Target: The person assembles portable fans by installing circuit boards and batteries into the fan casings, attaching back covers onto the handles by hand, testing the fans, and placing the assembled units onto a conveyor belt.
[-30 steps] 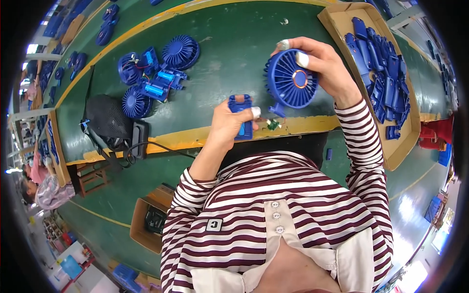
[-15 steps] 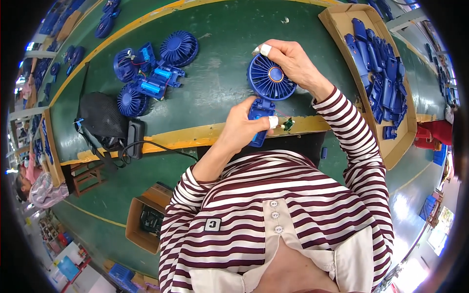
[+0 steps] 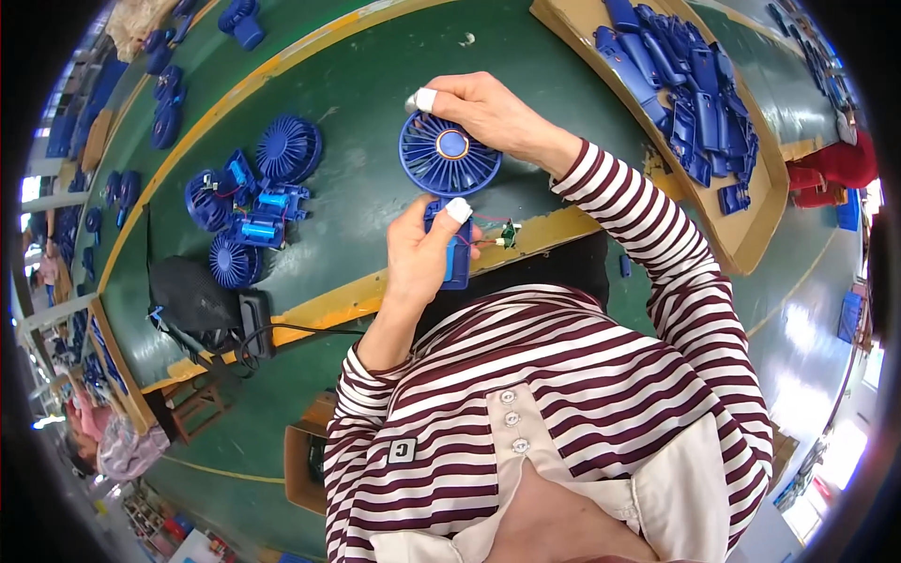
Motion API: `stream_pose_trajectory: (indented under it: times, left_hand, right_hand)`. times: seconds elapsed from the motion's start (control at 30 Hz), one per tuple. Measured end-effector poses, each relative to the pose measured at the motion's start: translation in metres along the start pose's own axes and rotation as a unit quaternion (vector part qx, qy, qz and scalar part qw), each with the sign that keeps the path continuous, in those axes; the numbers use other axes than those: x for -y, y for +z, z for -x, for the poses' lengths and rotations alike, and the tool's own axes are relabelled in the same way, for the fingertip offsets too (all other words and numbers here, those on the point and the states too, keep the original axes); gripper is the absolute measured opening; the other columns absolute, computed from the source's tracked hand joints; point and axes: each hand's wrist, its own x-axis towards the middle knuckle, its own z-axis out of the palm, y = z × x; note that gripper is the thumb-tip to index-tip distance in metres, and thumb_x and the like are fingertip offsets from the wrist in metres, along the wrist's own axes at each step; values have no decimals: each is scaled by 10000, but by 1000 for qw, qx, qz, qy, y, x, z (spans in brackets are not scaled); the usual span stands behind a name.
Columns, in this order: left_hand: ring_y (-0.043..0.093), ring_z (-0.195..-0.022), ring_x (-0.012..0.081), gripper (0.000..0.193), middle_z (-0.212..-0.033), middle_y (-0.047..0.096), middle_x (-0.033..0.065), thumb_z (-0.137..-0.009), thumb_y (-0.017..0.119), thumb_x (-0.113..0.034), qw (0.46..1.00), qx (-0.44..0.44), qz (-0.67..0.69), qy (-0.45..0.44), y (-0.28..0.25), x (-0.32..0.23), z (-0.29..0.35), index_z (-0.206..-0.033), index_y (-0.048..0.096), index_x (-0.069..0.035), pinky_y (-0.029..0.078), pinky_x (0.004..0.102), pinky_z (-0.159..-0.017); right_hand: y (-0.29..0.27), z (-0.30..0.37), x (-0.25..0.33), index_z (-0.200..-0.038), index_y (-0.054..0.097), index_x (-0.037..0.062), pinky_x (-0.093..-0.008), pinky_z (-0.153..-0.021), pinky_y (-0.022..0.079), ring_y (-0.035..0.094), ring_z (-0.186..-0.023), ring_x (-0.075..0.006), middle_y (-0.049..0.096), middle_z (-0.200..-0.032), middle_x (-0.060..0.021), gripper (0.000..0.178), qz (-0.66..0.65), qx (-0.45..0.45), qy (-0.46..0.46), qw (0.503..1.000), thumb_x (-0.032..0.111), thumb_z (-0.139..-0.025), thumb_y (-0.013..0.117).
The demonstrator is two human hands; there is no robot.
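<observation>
A blue handheld fan is between my hands above the near part of the green table. My right hand (image 3: 493, 117) is closed on the upper right rim of its round fan head (image 3: 450, 145), white tape around a fingertip. Below, my left hand (image 3: 419, 253) grips the blue handle (image 3: 458, 267), its taped thumb pressed at the handle's top. The thumb covers the joint between head and handle. From the open handle, thin wires lead right to a small green circuit board (image 3: 509, 235) over the yellow table edge.
Left on the table (image 3: 361, 188) lie several partly assembled blue fans (image 3: 258, 228) with batteries showing. A black mesh bag (image 3: 195, 296) sits near the left edge. At right, a cardboard tray (image 3: 765, 220) holds blue handle shells (image 3: 699, 103). A cardboard box (image 3: 305, 469) stands below.
The view has turned, so table items appear shifted left. My left thumb has moved up the handle to its top end. My right hand still grips the fan head's rim.
</observation>
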Motion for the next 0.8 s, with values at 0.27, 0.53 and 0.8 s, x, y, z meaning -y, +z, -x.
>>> stream_pose_trajectory:
  times: [0.27, 0.53, 0.8]
  left_hand:
    - [576, -495, 209, 275, -681, 594, 128, -853, 540, -260, 984, -21, 168, -58, -33, -14, -6, -915, 528, 8, 485, 299, -452]
    - [591, -510, 195, 256, -703, 601, 119, -861, 547, -256, 979, -53, 175, -94, -23, -10, -9, -906, 544, -4, 507, 290, -451]
    - [603, -505, 195, 114, -664, 597, 127, -843, 505, -73, 984, 48, 138, -106, -13, -3, -1, -847, 551, 31, 503, 275, -423]
  right_hand:
    - [-3, 64, -13, -916, 561, 0, -335, -697, 457, 565, -811, -295, 579, -938, -151, 197, 284, -194, -264, 901, 48, -729, 602]
    - [31, 76, 10, -841, 572, 11, -393, -685, 452, 574, -807, -298, 578, -964, -135, 291, 339, -126, -377, 853, 12, -560, 649]
    - [38, 60, 24, -858, 587, 53, -382, -815, 412, 552, -826, -230, 571, -920, -87, 267, 364, -26, -409, 837, 115, -602, 628]
